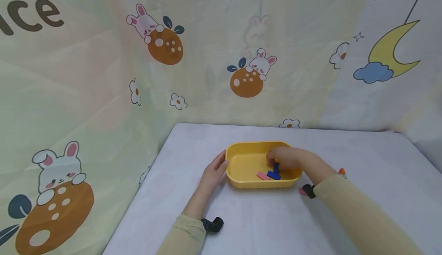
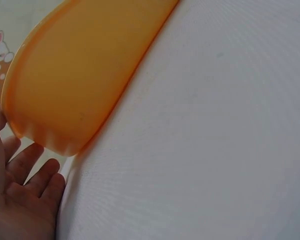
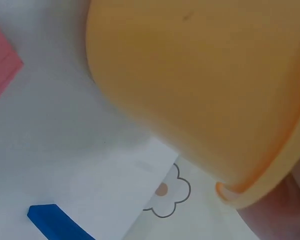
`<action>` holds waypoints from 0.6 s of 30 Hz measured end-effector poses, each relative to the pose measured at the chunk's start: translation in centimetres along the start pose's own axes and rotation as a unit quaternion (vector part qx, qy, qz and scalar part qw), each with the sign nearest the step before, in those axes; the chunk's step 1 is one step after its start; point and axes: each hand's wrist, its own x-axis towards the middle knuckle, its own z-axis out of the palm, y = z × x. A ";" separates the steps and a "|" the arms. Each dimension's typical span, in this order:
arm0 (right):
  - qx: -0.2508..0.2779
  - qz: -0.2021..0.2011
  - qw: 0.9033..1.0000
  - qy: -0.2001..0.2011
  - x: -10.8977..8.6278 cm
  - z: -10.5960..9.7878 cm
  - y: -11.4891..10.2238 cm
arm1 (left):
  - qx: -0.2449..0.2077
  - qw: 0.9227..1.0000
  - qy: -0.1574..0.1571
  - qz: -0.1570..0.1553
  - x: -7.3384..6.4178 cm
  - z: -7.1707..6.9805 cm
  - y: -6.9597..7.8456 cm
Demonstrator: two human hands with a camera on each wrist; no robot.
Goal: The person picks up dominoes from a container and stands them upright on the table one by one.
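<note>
A yellow tray (image 1: 238,166) stands on the table. My left hand (image 1: 214,170) touches its left end; in the left wrist view its fingers (image 2: 27,162) lie spread against the outside of the tray wall. Over the tray's right side reaches my right hand (image 1: 286,157), fingers pointing down inside. They pinch a dark blue block (image 1: 276,167), partly hidden by the hand. Below it on the tray floor lie a blue block (image 1: 274,175) and a pink block (image 1: 263,175). The right wrist view shows only part of that hand (image 3: 280,212) behind the tray rim.
Outside the tray on the right, a pink block (image 3: 2,62) and another blue block (image 3: 60,222) lie on the white tabletop (image 1: 248,216). An orange piece (image 1: 342,171) shows beyond the right forearm. A printed cloth (image 1: 207,74) hangs behind the table.
</note>
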 end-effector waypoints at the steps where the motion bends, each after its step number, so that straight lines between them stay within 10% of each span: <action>1: -0.007 -0.005 1.000 0.000 0.0 0.1 0.0 | 0.000 1.000 0.000 0.000 0.0 0.0 0.0; 10: -0.096 -0.040 0.995 0.011 1.2 0.7 0.6 | -0.006 1.000 -0.004 0.002 -0.1 0.0 0.2; 18: -0.050 -0.047 0.997 0.045 2.5 1.6 1.0 | 0.010 1.000 0.001 -0.008 0.0 0.0 0.3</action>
